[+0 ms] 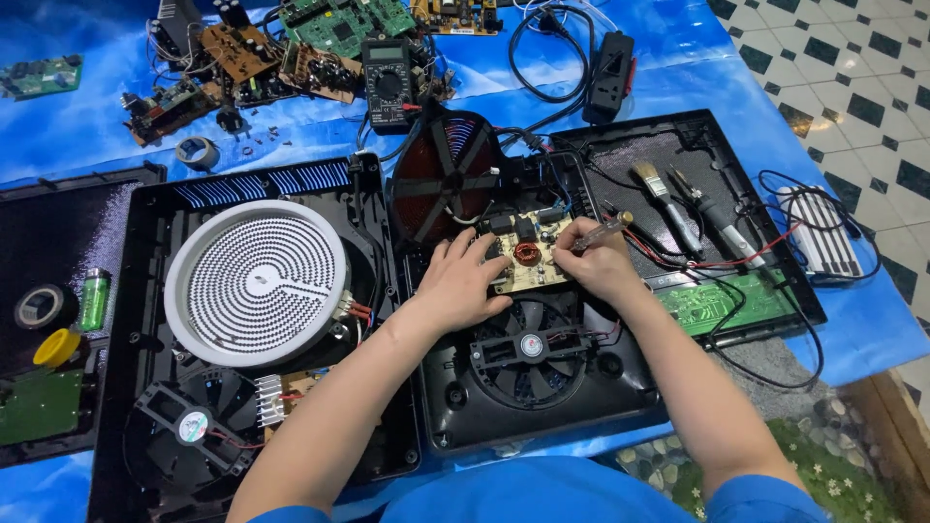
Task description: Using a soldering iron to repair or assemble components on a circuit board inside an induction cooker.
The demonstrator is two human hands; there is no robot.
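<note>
Right hand point(599, 260) grips one screwdriver point(603, 230) over the circuit board point(528, 257); left hand point(463, 283) rests open-fingered on it, above one fan point(530, 349).

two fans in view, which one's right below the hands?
The fan in the middle housing, just below both hands; the other fan sits bottom-left, under the white round heater.

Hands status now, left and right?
Left hand: open, fingers resting on the tan circuit board.
Right hand: shut on a slim clear-handled screwdriver.
</note>
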